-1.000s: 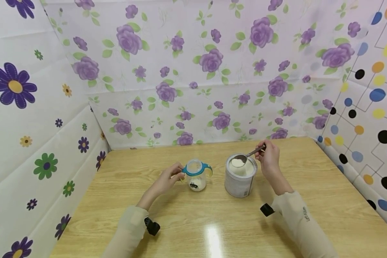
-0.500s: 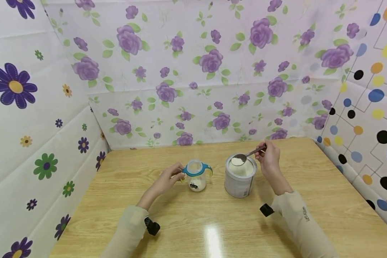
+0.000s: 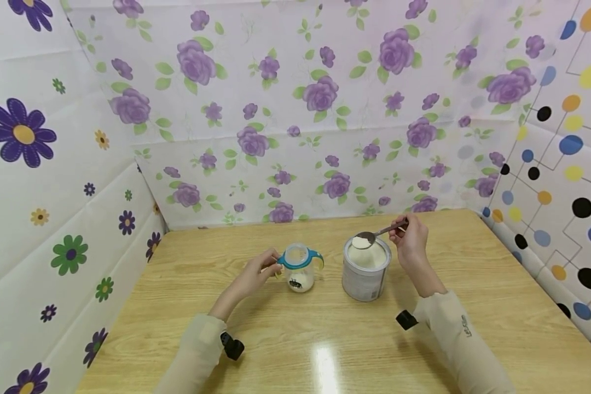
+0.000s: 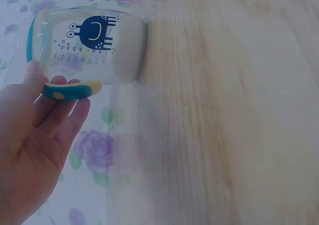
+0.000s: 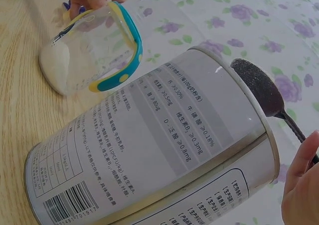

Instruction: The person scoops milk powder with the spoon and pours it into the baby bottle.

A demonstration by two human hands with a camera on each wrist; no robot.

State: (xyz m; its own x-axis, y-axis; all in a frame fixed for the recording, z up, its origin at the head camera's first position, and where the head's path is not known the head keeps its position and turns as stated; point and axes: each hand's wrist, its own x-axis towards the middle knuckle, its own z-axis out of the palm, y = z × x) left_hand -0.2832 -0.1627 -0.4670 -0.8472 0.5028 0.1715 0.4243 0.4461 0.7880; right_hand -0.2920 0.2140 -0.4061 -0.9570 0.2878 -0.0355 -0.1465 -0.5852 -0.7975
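Observation:
My left hand [image 3: 259, 272] pinches one teal-and-yellow handle [image 4: 75, 90] of a clear baby bottle [image 3: 299, 278]. The bottle stands upright and lidless on the table, with off-white powder in its lower part and a dark cartoon creature printed on its side. To its right is an open tin [image 3: 364, 283], nearly full of cream-coloured powder. In my right hand [image 3: 412, 241] I grip the handle of a dark metal spoon [image 3: 366, 237]. Its bowl carries a heap of powder above the tin's mouth. From the right wrist view, the spoon's underside [image 5: 256, 85] shows just past the tin's rim.
The wooden table [image 3: 276, 345] runs up to a cloth backdrop [image 3: 295, 131] with purple roses. Patterned cloth also hangs at the left and right sides. A small black wrist camera [image 3: 232, 346] sits at each cuff.
The spoon with its powder has risen slightly and shifted a little left over the tin. My left hand and the bottle have stayed put.

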